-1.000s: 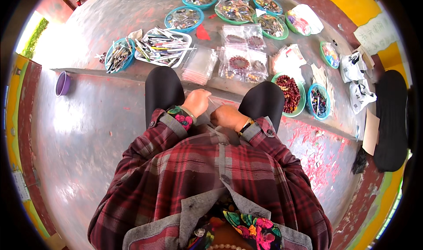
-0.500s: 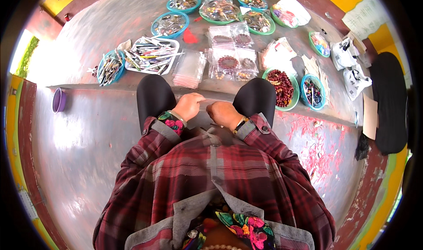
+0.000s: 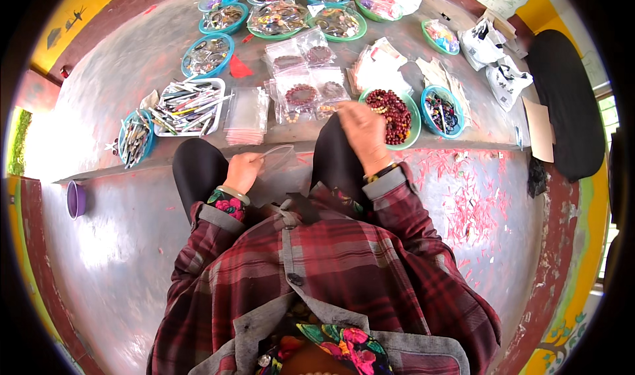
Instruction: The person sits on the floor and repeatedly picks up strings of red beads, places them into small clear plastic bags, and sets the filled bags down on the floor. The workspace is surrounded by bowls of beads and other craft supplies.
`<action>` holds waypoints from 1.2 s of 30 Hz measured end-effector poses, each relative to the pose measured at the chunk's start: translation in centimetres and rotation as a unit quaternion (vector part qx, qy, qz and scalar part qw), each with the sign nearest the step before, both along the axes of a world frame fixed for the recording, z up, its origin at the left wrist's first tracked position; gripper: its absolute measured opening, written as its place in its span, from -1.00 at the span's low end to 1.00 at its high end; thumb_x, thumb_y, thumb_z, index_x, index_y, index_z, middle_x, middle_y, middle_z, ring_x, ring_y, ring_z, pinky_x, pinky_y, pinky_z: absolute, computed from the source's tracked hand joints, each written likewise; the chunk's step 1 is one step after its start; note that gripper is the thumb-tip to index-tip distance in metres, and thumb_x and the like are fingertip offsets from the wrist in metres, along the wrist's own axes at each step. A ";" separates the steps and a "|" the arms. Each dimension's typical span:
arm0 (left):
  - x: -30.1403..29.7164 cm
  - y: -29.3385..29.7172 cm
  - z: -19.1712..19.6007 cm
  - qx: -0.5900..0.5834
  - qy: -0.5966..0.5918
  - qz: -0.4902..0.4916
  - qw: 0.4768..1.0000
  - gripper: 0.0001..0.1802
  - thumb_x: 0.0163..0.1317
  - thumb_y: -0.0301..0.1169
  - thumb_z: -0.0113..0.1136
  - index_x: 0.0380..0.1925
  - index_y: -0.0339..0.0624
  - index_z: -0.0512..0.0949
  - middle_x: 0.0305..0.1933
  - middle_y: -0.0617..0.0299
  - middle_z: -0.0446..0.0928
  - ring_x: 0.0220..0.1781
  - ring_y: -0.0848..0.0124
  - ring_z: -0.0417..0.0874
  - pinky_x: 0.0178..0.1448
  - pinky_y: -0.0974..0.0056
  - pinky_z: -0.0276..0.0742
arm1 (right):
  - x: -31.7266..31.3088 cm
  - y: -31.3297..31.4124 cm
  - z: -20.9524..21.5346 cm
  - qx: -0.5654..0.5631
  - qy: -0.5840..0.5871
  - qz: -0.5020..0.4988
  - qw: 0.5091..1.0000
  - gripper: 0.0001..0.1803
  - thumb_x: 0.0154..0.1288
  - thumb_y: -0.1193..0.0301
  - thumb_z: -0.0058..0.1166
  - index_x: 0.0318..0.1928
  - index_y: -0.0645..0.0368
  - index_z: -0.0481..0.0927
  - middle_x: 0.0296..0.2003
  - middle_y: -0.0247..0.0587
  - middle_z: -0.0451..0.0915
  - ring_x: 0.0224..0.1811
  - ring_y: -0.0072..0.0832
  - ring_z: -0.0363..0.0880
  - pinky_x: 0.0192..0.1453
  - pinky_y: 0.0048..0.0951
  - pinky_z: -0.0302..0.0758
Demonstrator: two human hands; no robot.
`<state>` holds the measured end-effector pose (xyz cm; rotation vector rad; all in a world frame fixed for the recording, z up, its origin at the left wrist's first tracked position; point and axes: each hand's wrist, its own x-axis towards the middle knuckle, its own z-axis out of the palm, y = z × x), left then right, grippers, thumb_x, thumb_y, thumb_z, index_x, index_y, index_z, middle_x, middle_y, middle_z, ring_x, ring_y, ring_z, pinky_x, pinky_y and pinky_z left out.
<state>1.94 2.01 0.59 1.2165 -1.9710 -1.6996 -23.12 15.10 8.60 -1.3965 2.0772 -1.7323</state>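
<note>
One head view: the left grip (image 3: 243, 172) holds a clear, flat plastic bag (image 3: 278, 161), which looks unfilled; bagged dark-red bracelets (image 3: 301, 95), apparently finished, lie ahead. Compared with earlier, the right grip (image 3: 362, 129), contents unclear, has moved away rightward, beside dark-red round beads (image 3: 395, 120) in a green plastic bowl (image 3: 415, 129).
</note>
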 end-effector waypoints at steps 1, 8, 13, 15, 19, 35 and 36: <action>-0.3 0.2 0.3 0.007 0.005 0.015 1.000 -0.76 0.16 -0.48 0.05 -0.27 -0.45 0.57 -0.42 0.09 0.61 -0.42 0.44 0.61 -0.29 0.38 0.55 | -2.9 0.4 -1.8 0.036 -0.036 -0.084 0.995 -0.88 0.14 0.49 0.09 -0.29 0.19 0.63 -0.33 -0.12 0.63 -0.28 -0.33 0.62 -0.17 -0.46 0.50; -0.9 0.1 -0.7 0.037 -0.014 0.021 0.999 -0.76 0.19 -0.50 0.04 -0.21 -0.44 0.55 -0.37 0.11 0.60 -0.40 0.47 0.61 -0.25 0.39 0.59 | -16.0 8.5 -14.3 0.311 0.008 -0.325 0.893 -0.72 -0.03 0.21 0.13 -0.38 0.15 0.63 -0.37 -0.05 0.60 -0.30 -0.14 0.58 -0.19 -0.27 0.47; -1.1 -0.3 -2.2 0.015 -0.015 0.007 1.000 -0.76 0.18 -0.47 0.04 -0.27 -0.45 0.56 -0.45 0.10 0.60 -0.45 0.45 0.60 -0.33 0.37 0.53 | -17.3 8.5 -18.4 0.349 -0.033 -0.377 0.858 -0.63 -0.15 0.14 0.23 -0.44 0.20 0.62 -0.45 -0.01 0.61 -0.34 -0.12 0.61 -0.20 -0.23 0.50; -0.6 -0.5 -3.2 -0.016 -0.025 -0.006 1.000 -0.76 0.16 -0.44 0.05 -0.30 -0.45 0.56 -0.49 0.08 0.59 -0.47 0.42 0.60 -0.36 0.34 0.50 | -17.0 7.3 -18.8 0.351 -0.033 -0.387 0.852 -0.56 -0.16 0.08 0.23 -0.41 0.23 0.64 -0.44 0.02 0.62 -0.32 -0.13 0.62 -0.19 -0.25 0.51; -0.8 -0.7 -3.1 -0.059 -0.054 -0.046 0.996 -0.76 0.19 -0.45 0.04 -0.30 -0.46 0.56 -0.47 0.16 0.56 -0.44 0.48 0.57 -0.34 0.36 0.50 | -19.3 6.7 -21.6 0.519 0.068 -0.327 0.786 -0.62 -0.12 0.11 0.09 -0.43 0.17 0.66 -0.35 -0.01 0.63 -0.25 -0.19 0.62 -0.16 -0.29 0.53; -0.4 -0.4 -2.4 -0.143 -0.047 -0.047 0.987 -0.76 0.12 -0.35 0.04 -0.53 -0.32 0.56 -0.60 -0.01 0.52 -0.50 0.12 0.58 -0.35 0.16 0.43 | -17.2 2.3 -8.2 0.258 0.035 -0.229 0.938 -0.68 -0.07 0.29 0.20 -0.36 0.30 0.61 -0.43 -0.03 0.61 -0.38 -0.25 0.59 -0.20 -0.37 0.46; -0.3 -0.5 -2.3 -0.127 -0.048 -0.058 0.989 -0.75 0.16 -0.42 0.06 -0.32 -0.43 0.57 -0.56 0.12 0.56 -0.50 0.46 0.58 -0.40 0.34 0.46 | -17.4 1.8 -7.5 0.255 0.039 -0.220 0.941 -0.69 -0.07 0.33 0.21 -0.33 0.31 0.60 -0.43 -0.06 0.61 -0.39 -0.30 0.58 -0.22 -0.38 0.47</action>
